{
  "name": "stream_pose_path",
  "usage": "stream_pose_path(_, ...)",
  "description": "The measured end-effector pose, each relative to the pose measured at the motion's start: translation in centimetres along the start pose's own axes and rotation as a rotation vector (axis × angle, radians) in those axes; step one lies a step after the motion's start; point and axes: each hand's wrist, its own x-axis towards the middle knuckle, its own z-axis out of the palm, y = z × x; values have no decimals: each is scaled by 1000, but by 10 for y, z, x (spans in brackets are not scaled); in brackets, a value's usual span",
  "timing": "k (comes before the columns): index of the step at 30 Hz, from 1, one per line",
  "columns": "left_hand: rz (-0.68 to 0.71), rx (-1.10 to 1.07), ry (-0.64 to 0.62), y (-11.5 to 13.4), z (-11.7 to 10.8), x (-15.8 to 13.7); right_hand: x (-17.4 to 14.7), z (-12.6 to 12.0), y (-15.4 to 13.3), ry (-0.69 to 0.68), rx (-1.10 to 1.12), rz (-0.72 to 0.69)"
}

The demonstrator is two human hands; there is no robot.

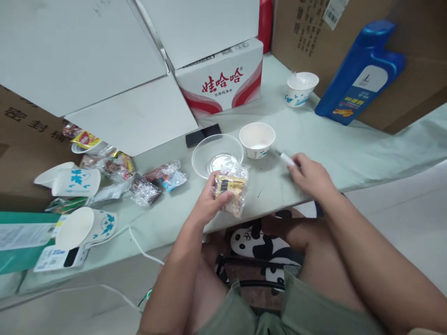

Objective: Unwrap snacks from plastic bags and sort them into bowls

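My left hand (213, 199) is closed round a clear plastic food packet (237, 188) with yellow contents or print, held in front of a transparent round bowl (198, 156). The thumb presses on the packet's face. In my right hand (309, 176) is a slim tool with a white handle (287, 159), its narrow dark tip pointing left; I cannot make out its exact kind. That tip is near a white paper bowl (257, 139) with a blue-green leaf print. The paper bowl stands upright beside the transparent one.
Wrapped snacks (146, 188) lie to the left, near tipped paper bowls (75, 228) and a small white device (63, 258) with a cable. Behind stand a white carton (223, 86), a black phone-like slab (203, 135), a blue bottle (356, 79) and another paper bowl (299, 95).
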Motion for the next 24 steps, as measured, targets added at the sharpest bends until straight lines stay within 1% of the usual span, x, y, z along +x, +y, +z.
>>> stream_pose_path(2,7,27,-39,1,13,1,-11,-1,-18,38,322,-17)
stream_pose_path(4,51,76,-47,1,25,1,-24,1,-41,-18,562,-102)
stream_pose_path(6,100,164,-56,0,31,0,-35,6,-62,-104,620,-163)
stream_pose_path(8,126,257,-106,-2,31,-2,-41,12,-77,-179,608,-164)
stream_pose_path(10,108,306,-184,-5,26,-5,-42,16,-83,-280,657,-155)
stream_pose_path(13,71,271,-256,-8,17,-9,-42,19,-84,-426,848,-160)
stream_pose_path(15,92,234,-294,-10,12,-10,-42,21,-83,-463,997,-89)
stream_pose_path(20,208,236,-374,-10,11,-12,-44,26,-88,-609,1303,223)
stream_pose_path(22,233,251,-408,-8,13,-13,-45,29,-91,-691,1374,304)
stream_pose_path(24,258,270,-420,-7,14,-14,-45,33,-95,-762,1375,365)
